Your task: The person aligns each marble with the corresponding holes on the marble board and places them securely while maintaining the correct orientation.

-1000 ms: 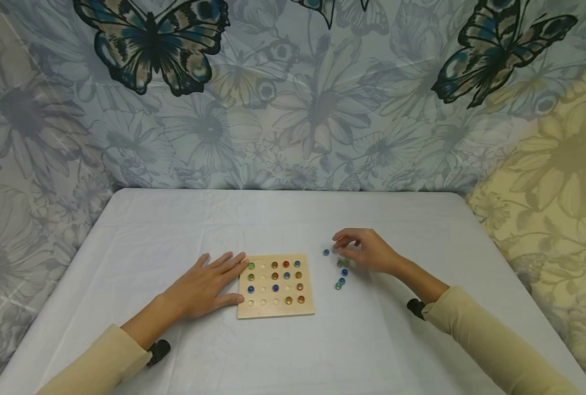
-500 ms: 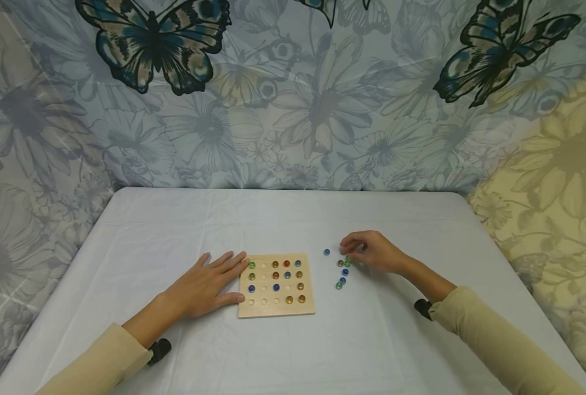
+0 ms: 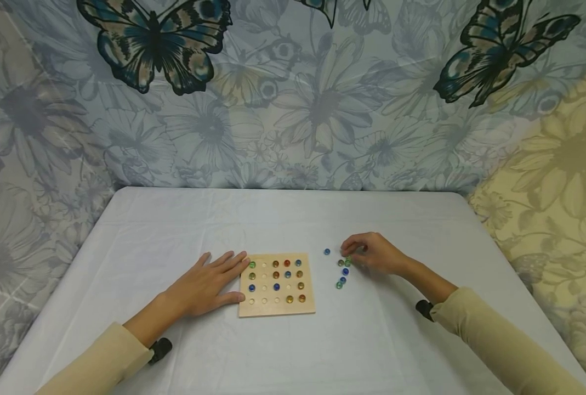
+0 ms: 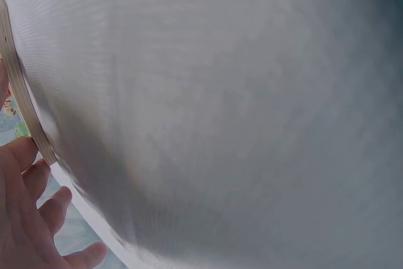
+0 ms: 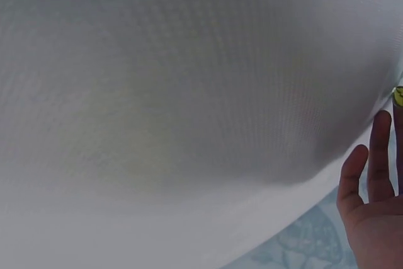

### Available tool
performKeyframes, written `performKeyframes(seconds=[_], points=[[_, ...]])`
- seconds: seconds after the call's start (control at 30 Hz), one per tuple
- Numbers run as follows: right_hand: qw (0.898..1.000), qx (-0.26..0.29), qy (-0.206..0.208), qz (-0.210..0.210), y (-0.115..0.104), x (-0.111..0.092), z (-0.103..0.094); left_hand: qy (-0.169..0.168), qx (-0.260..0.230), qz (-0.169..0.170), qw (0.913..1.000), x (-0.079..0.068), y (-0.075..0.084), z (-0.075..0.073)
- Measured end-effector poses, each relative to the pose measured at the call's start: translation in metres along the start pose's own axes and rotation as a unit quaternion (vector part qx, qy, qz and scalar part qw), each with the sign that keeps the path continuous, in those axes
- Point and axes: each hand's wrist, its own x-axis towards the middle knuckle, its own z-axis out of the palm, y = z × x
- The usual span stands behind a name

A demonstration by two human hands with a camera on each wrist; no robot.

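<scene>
A square wooden board point(image 3: 277, 310) with rows of round hollows lies on the white table, many hollows holding coloured glass marbles. My left hand point(image 3: 205, 286) rests on the board's left edge, its fingers spread and straight. To the right of the board, my right hand point(image 3: 374, 253) has its fingers bent above a group of loose marbles. It pinches a yellow-green marble point(image 5: 398, 96) at the fingertips, seen at the edge of the right wrist view. Close below the fingers lie a green marble point(image 3: 347, 263) and an olive one point(image 3: 340, 263).
Dark blue marbles point(image 3: 345, 271) and a green-blue marble point(image 3: 339, 285) trail toward the front. One blue marble point(image 3: 326, 252) sits apart, left of the right fingertips. The white cloth-covered table point(image 3: 174, 219) ends at a patterned butterfly-and-flower backdrop point(image 3: 322, 126).
My right hand has drawn slightly to the right, away from the lone blue marble, with its fingers closing near the green marbles. My left hand has stayed on the board.
</scene>
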Motion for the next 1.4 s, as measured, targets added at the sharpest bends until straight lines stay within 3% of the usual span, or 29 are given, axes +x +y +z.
performKeyframes(seconds=[0.37, 0.7, 0.9, 1.4], points=[[1.000, -0.008, 0.001, 0.017, -0.003, 0.000, 0.002, -0.004, 0.002, -0.003, 1.0000, 0.000, 0.001, 0.002], [1.000, -0.014, 0.014, -0.001, -0.009, 0.002, 0.001, 0.000, 0.005, 0.001, 1.0000, 0.000, 0.000, 0.001], [0.999, -0.018, 0.024, -0.027, -0.022, 0.004, 0.007, 0.000, 0.005, 0.001, 1.0000, 0.000, 0.000, 0.001], [0.997, -0.005, 0.000, -0.082, -0.060, 0.008, 0.027, -0.004, 0.004, -0.001, 1.0000, 0.000, 0.000, 0.001]])
